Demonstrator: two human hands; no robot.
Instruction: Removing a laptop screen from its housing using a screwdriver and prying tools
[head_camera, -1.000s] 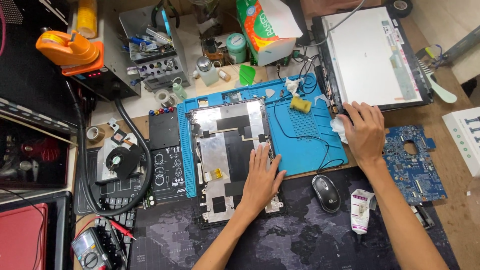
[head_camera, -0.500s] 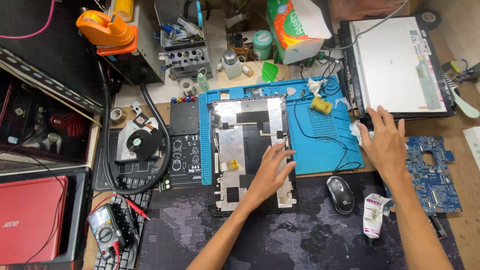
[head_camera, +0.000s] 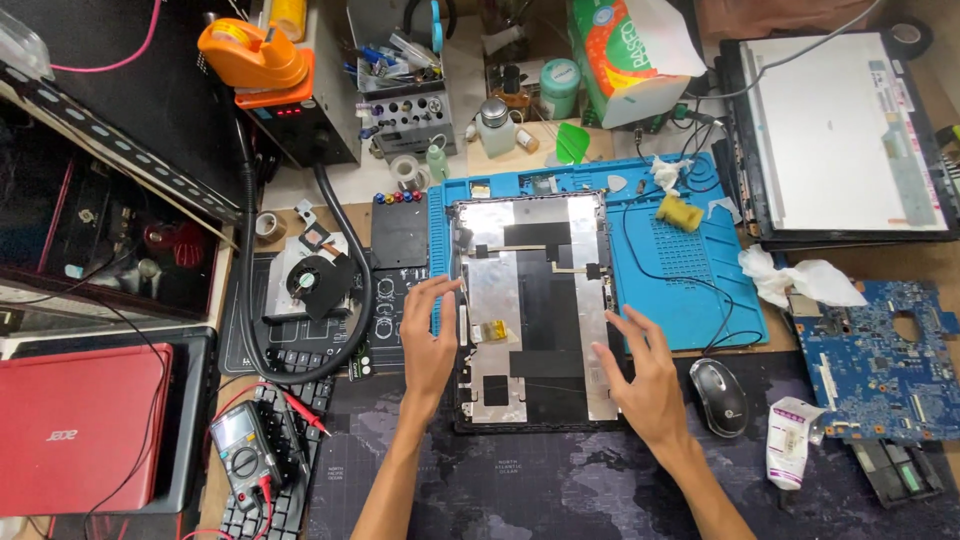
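A big flat panel (head_camera: 530, 305) lies in the middle of the desk, shiny side up, with silver foil and black tape on it. Its top half rests on the blue mat (head_camera: 690, 270) and its bottom half on the dark desk pad (head_camera: 560, 490), so it sits flat and will not scratch. The left hand (head_camera: 430, 335) is at the panel's left edge, fingers spread and open, tips touching the rim. The right hand (head_camera: 645, 375) is at the panel's right edge, low down, also flat and spread, with nothing pinched in it. One hand on each side looks like a good way to keep the panel from sliding, or to get ready to lift it level. Right of the panel, a black wire loops over the mat, and a small yellow block (head_camera: 680, 212) sits near the mat's top. A black mouse (head_camera: 718, 396) lies just right of the panel's lower corner, close to the right hand. Farther right is a blue circuit board (head_camera: 880, 375), laid apart so its parts are safe, with a crumpled tissue (head_camera: 800, 282) above it. A screen (head_camera: 840, 130) lies face up past the panel's top right. Left of the panel is a fan (head_camera: 305, 280), and lower left a meter (head_camera: 245, 450). A red laptop (head_camera: 75, 440) lies far to the left.
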